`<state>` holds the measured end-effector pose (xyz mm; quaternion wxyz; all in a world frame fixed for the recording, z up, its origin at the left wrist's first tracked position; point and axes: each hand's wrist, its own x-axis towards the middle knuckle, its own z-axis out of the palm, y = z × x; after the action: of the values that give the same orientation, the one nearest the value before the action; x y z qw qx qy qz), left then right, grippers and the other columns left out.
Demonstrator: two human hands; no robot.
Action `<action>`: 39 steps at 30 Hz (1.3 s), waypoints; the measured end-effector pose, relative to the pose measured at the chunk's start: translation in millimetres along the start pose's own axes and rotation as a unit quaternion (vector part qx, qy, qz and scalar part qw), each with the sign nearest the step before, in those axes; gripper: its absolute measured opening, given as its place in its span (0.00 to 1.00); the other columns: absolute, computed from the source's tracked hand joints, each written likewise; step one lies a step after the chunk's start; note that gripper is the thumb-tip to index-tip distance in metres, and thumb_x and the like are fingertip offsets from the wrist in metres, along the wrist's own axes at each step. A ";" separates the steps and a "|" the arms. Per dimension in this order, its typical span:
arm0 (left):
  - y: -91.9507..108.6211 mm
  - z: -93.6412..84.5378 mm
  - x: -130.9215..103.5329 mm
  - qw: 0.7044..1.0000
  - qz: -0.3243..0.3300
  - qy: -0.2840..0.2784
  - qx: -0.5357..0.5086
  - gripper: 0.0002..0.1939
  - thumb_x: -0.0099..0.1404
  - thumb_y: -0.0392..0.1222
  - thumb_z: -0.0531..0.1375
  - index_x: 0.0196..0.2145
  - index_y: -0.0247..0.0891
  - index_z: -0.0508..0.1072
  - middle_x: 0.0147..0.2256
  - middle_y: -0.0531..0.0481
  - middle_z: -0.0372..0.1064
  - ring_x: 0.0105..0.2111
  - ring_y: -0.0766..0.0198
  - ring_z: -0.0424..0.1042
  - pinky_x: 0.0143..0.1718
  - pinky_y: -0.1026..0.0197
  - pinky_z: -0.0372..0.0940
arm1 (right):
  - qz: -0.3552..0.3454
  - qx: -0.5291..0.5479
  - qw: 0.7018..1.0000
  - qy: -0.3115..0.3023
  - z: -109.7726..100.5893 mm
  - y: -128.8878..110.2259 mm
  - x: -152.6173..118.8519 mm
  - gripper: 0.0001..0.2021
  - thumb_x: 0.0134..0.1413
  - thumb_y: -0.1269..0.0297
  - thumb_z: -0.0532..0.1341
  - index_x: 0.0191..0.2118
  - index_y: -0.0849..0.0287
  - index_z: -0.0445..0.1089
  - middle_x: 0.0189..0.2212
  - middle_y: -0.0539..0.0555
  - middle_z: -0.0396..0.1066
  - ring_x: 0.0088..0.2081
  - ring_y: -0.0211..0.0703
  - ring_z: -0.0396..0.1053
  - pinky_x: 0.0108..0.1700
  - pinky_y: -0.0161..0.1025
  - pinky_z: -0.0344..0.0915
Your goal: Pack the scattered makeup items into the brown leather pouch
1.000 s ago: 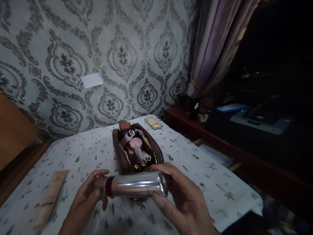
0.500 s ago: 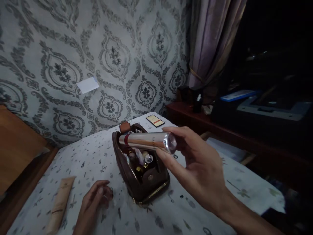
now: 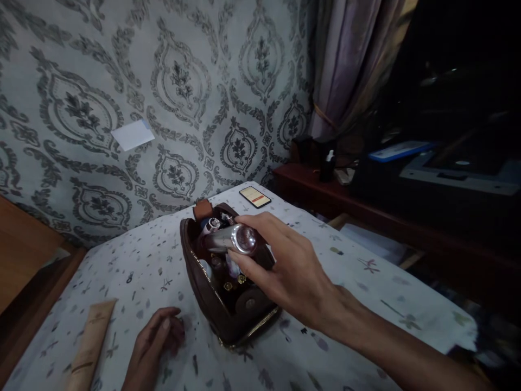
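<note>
In my right hand [image 3: 280, 260] is a shiny silver cylindrical cosmetic bottle [image 3: 228, 239], pinched between thumb and fingers near its round end. Its far end reaches into the opening of a brown zip bag [image 3: 211, 304] and is partly hidden there. The bag is unzipped, with several small cosmetics inside, among them a silver-capped bottle [image 3: 210, 225] and gold-coloured pieces [image 3: 234, 282]. My left hand [image 3: 157, 342] rests on the patterned cloth, left of the bag, with loosely curled fingers and nothing in them. Farther left lies a beige squeeze tube [image 3: 90, 347].
A phone [image 3: 255, 196] with its screen lit lies behind the bag on the white patterned tablecloth [image 3: 146, 244]. At the right stand a dark red desk [image 3: 293, 175] and an open drawer with papers [image 3: 370, 241]. A wooden panel [image 3: 28, 250] is at the left.
My right hand has moved left and down, bringing the silver cosmetic bottle from above the bag into its opening. My left hand stays about where it was. The view has shifted slightly.
</note>
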<state>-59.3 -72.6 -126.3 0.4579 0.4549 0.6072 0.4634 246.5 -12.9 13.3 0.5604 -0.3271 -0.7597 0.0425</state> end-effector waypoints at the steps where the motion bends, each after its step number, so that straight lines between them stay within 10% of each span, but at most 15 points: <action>1: -1.4 -0.7 0.3 1.000 0.001 -0.002 0.001 0.29 0.58 0.65 0.63 0.43 0.34 0.72 0.27 0.46 0.72 0.26 0.61 0.68 0.25 0.62 0.62 | 0.002 0.001 1.000 -0.003 3.6 1.8 0.1 0.14 0.59 0.69 0.64 0.50 0.61 0.66 0.39 0.55 0.72 0.39 0.42 0.72 0.41 0.37 0.70; 26: 9.9 10.5 -13.1 0.998 0.023 -0.014 0.058 0.26 0.62 0.64 0.59 0.41 0.37 0.75 0.27 0.50 0.70 0.27 0.62 0.65 0.29 0.62 0.61 | 0.044 -0.012 0.987 -0.153 40.1 19.6 9.3 0.15 0.60 0.67 0.63 0.53 0.62 0.67 0.45 0.61 0.74 0.46 0.51 0.73 0.48 0.48 0.71; 39: 16.0 18.4 -20.0 0.998 0.026 -0.002 0.057 0.26 0.60 0.66 0.60 0.38 0.38 0.76 0.26 0.50 0.69 0.26 0.61 0.64 0.29 0.62 0.60 | 0.009 -0.067 0.993 -0.098 35.5 18.6 -4.0 0.16 0.58 0.67 0.65 0.51 0.64 0.69 0.44 0.63 0.75 0.46 0.55 0.74 0.46 0.50 0.71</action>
<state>-35.9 -86.9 -110.7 0.4199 0.4968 0.6199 0.4389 224.3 10.2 -11.1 0.4593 -0.3651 -0.8093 0.0288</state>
